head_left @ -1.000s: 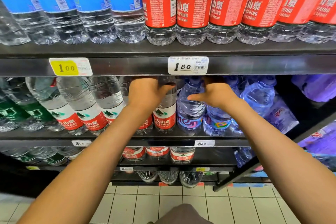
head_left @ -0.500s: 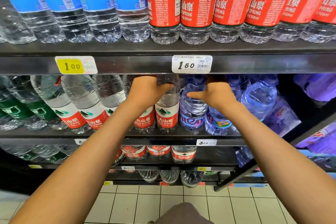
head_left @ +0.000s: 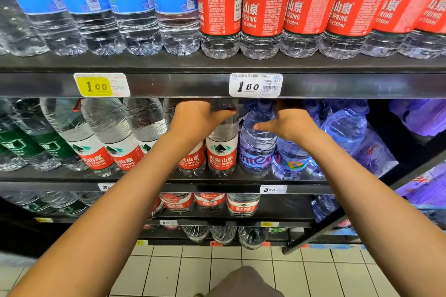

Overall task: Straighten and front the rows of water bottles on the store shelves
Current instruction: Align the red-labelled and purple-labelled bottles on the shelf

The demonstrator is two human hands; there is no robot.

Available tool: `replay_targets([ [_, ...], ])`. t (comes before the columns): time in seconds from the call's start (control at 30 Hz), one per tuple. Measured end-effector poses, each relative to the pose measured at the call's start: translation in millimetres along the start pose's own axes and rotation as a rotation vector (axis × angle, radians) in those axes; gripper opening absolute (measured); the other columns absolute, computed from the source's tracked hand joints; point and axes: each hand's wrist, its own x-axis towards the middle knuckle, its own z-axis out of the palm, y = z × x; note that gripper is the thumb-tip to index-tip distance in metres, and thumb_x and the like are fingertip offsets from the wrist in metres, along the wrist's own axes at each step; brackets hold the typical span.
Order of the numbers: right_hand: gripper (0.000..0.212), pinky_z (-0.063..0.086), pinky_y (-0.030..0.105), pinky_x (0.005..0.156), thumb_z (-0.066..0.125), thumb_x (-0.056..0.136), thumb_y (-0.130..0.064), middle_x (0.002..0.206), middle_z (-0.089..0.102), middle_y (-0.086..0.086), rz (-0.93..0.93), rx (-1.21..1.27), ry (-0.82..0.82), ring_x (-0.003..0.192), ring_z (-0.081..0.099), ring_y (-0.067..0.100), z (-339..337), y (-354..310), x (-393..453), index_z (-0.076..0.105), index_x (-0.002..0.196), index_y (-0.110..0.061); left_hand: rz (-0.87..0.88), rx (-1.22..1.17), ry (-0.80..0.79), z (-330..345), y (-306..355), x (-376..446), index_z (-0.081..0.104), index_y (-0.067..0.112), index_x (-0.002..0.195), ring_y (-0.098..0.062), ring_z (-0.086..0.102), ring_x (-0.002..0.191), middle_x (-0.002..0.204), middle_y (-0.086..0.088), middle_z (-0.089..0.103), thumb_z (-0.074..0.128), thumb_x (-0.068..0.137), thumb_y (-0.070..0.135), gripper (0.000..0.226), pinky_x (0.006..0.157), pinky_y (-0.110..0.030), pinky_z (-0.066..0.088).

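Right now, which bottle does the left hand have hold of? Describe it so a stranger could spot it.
Find the white 1.60 price tag on the edge of the upper shelf; the bottle stands just below it, on the second shelf. It is the tall clear Nongfu Spring bottle that the left hand grips near the shoulder. It is the last red-labelled one before the purple-tinted bottles begin on its right.

I see two bare forearms, no sleeves, no watch, no rings — the left hand (head_left: 195,120) and right hand (head_left: 289,125) ungloved — and grey-brown trouser fabric (head_left: 243,282) below.
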Motion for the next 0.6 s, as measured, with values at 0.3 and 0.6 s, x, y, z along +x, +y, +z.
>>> replay_targets([
  [0.3,0.058,0.044,0.032,0.074,0.064,0.079,-0.066,0.096,0.070,0.010,0.004,-0.041,-0.062,0.097,0.062,0.030,6.2,-4.0,-1.7,0.069,0.103,-0.014,-0.034,-0.037,-0.071,0.1,-3.4,7.4,0.059,0.032,0.133,-0.023,0.057,0.119,0.134,0.000,0.062,0.064,0.088,0.053,0.050,0.094,-0.039,0.051],
  [0.6,0.046,0.034,0.027,0.058,0.069,0.074,-0.067,0.073,0.062,-0.004,0.091,0.041,-0.126,0.084,0.058,0.024,2.2,-3.7,-0.2,0.060,0.081,-0.022,-0.013,-0.050,-0.032,3.0,-6.0,6.9,0.058,0.028,0.134,-0.024,0.057,0.120,0.133,-0.002,0.063,0.065,0.088,0.051,0.052,0.092,-0.036,0.051],
])
